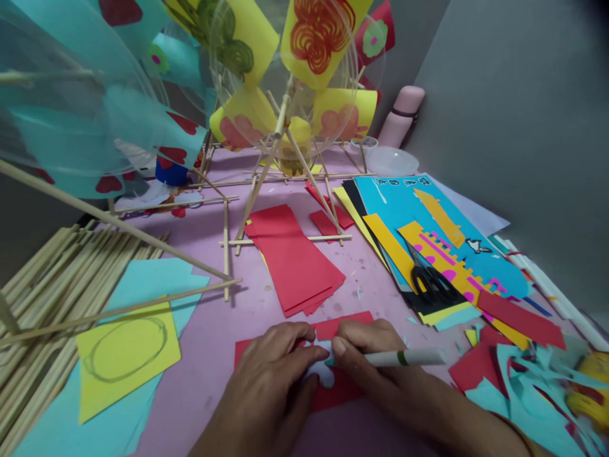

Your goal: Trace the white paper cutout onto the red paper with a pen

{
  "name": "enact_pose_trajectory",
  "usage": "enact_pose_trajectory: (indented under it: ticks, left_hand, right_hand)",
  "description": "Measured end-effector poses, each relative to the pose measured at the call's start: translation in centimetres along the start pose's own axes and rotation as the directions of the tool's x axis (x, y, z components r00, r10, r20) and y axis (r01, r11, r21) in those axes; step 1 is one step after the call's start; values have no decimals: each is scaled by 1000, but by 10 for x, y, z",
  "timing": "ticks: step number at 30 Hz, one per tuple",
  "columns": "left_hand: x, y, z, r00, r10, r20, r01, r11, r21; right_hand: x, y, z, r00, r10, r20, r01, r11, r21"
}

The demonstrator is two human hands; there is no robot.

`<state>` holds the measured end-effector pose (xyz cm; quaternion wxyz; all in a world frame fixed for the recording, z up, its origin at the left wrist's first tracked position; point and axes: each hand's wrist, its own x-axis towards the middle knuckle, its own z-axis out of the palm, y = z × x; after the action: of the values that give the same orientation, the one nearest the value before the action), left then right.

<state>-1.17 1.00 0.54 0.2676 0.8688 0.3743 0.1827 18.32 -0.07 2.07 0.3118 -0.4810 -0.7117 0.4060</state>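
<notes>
A small white paper cutout with rounded edges lies on a red sheet of paper at the near middle of the table. My left hand holds the cutout down with bent fingers, hiding part of it. From the other side, my right hand grips a white marker with a dark green ring; its greenish tip end is at the cutout's edge. Just beyond both hands sits a stack of red paper strips.
Wooden stick frames with decorated paper wheels stand behind. Left are sticks and yellow paper with a drawn oval. Right are black scissors on a blue sheet, paper scraps and a pink bottle.
</notes>
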Motion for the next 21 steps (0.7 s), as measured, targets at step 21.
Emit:
enact_pose_trajectory:
  ticks: [21]
  left_hand:
    - [0,0,2,999,-8,-47,7,1000,-13]
  right_hand:
    - [2,-6,-2,999,31,-3,-31,999,-9]
